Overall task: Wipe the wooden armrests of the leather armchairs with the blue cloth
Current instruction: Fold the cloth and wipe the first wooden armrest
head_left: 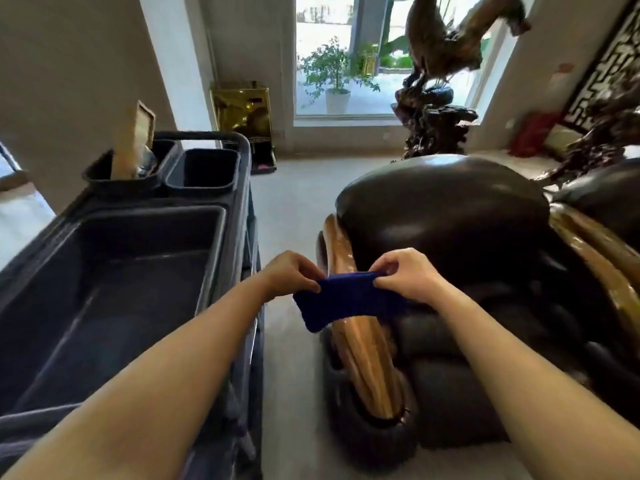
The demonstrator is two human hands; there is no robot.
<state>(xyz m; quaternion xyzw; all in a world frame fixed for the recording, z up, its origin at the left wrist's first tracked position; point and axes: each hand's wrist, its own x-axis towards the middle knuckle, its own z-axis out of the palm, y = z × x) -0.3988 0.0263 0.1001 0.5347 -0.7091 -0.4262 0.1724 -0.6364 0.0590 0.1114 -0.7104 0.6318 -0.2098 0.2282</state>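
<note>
Armrest (363, 358) middle hidden under blue cloth (341, 299); second armchair (602, 195) seemingly cropped.

A pale tiled floor (291, 209) carries everything. Left of the two-handed grip on the cloth stands a dark utility cart (145, 258); directly beneath and right of the grip sits a dark leather armchair (450, 216). Beyond it stands a carved wooden sculpture (436, 133)

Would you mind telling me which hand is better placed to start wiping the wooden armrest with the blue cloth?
The left hand, probably. Both hands pinch the blue cloth, but the left sits nearer the wooden armrest running below, while the right hand hovers over the leather seat side.
</note>
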